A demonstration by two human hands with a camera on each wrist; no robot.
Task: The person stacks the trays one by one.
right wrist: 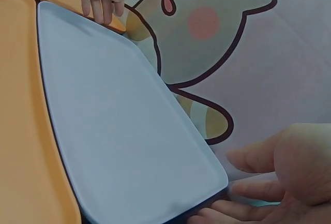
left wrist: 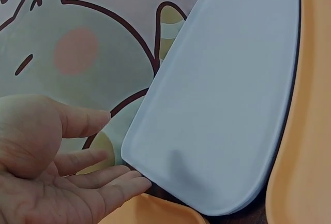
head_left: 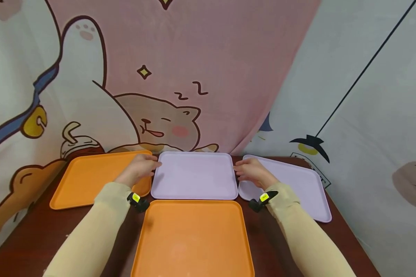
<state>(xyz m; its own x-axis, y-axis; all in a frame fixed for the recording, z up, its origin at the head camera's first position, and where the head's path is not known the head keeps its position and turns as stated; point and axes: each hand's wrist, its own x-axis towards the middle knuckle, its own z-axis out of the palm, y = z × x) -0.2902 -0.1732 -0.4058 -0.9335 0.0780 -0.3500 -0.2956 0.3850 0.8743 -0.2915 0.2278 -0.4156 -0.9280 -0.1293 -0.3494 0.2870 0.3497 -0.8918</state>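
A pale lavender tray (head_left: 195, 175) lies flat at the back middle of the table. My left hand (head_left: 138, 169) is at its left end, and my right hand (head_left: 254, 171) is at its right end. In the left wrist view, the left hand's fingers (left wrist: 116, 190) are nearly straight, with the tips close to the tray's short edge. The right hand (right wrist: 282, 182) has its thumb apart from loosely extended fingers beside the opposite corner. Whether the fingertips touch the rim, I cannot tell. Neither hand is curled round the tray.
An orange tray (head_left: 194, 238) lies in front of the lavender one. Another orange tray (head_left: 93, 179) is angled at the left, and a second lavender tray (head_left: 299, 184) at the right, beneath the hands' level. A cartoon-printed cloth (head_left: 228, 77) hangs behind the dark brown table (head_left: 263, 238).
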